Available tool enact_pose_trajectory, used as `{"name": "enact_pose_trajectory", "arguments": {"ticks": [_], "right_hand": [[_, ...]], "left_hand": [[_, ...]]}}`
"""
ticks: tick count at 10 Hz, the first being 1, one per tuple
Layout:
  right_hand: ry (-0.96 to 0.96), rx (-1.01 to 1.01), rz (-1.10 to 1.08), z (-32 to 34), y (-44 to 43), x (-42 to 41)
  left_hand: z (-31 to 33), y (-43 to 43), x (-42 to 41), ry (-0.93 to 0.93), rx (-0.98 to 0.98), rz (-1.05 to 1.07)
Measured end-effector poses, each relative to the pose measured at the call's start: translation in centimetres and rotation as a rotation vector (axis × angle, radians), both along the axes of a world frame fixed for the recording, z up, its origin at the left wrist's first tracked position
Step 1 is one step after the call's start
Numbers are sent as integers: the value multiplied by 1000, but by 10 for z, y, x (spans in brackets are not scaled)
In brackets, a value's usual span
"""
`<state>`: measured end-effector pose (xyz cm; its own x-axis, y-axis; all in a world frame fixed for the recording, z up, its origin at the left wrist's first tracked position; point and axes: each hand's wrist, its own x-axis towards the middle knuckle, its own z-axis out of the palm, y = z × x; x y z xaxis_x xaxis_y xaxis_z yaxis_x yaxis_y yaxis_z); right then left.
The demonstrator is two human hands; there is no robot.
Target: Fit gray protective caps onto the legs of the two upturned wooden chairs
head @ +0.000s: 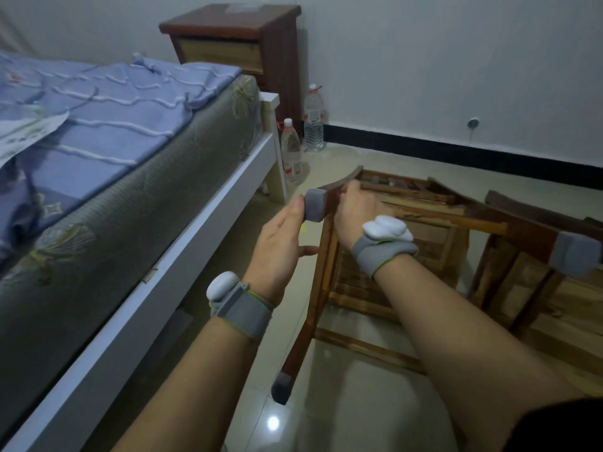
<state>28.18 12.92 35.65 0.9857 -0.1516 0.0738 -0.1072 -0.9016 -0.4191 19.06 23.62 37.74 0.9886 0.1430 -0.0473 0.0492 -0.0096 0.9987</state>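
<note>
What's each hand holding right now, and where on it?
Right hand grips the chair leg just behind the gray cap. Left hand holds nothing; its flat fingers press the cap's end.

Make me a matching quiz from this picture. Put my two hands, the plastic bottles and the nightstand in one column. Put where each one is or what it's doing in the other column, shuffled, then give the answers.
Column one
1. left hand
2. right hand
3. plastic bottles
4. nightstand

Column two
A. standing on the floor by the corner of the bed
B. against the wall, beyond the bed
C. pressed flat against the end of the gray cap
D. fingers curled round the chair frame just behind that cap

Pairs: 1-C, 2-D, 3-A, 4-B
</note>
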Motion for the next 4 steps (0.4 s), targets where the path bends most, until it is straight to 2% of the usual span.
{"name": "enact_pose_trajectory", "arguments": {"ticks": [1, 2, 3, 4], "right_hand": [[13, 5, 99, -1, -25, -20], [-58, 21, 204, 14, -53, -45], [-159, 159, 316, 27, -77, -66], [-191, 449, 344, 35, -103, -91]], "left_hand": [[0, -1, -4, 28, 40, -26], [0, -5, -7, 2, 135, -74], [-8, -7, -6, 8, 271, -51], [-9, -14, -7, -51, 510, -25]]}}
